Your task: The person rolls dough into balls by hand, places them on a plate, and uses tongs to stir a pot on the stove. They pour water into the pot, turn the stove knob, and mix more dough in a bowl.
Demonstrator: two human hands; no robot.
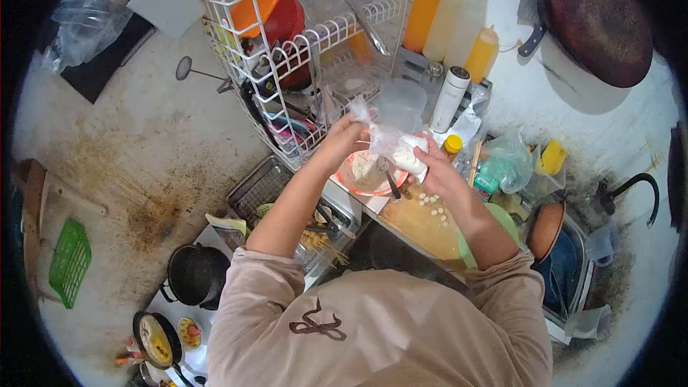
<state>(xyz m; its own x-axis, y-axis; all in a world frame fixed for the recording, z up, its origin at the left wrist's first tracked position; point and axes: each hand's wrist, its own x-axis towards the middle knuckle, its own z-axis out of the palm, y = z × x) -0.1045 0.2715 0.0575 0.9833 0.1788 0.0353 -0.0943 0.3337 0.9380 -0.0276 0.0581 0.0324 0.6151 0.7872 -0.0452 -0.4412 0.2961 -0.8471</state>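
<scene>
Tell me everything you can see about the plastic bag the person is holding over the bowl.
The plastic bag is clear, thin and crumpled, with white powder gathered in its lower end. It is held tilted above the orange-rimmed bowl, which already contains pale powder. The left hand pinches its twisted upper corner, while the right hand grips the fuller end from beneath. It hangs in front of the white wire dish rack; whether powder is pouring cannot be told.

Single head-worn fisheye view, looking steeply down (almost overhead), close above the person's shoulders, kitchen counter (423, 226) ahead
</scene>
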